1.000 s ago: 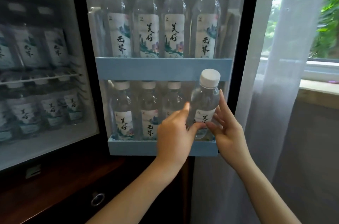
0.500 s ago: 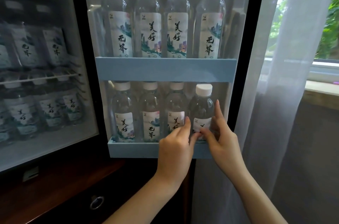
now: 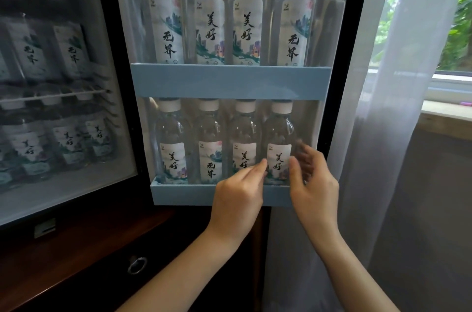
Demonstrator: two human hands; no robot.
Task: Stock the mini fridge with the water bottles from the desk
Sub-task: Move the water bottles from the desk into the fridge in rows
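A clear water bottle (image 3: 278, 130) with a white cap stands at the right end of the lower blue door shelf (image 3: 184, 194), its label facing me. My left hand (image 3: 237, 196) touches the bottle's left side with its fingertips. My right hand (image 3: 314, 184) has its thumb on the label's right edge and its blurred fingers on the bottle's right side. Three more bottles (image 3: 209, 143) stand to the left on the same shelf. The upper door shelf (image 3: 229, 81) holds several bottles.
The open fridge cabinet (image 3: 63, 107) at left holds several bottles on two levels. Below it is a dark wooden drawer with a ring pull (image 3: 137, 265). A sheer white curtain (image 3: 383, 133) hangs just right of the door, with a window sill (image 3: 447, 112) behind it.
The bottle went down from in front of the upper shelf rail into the lower door shelf and turned its label forward. Both hands followed it down, and the camera moved closer.
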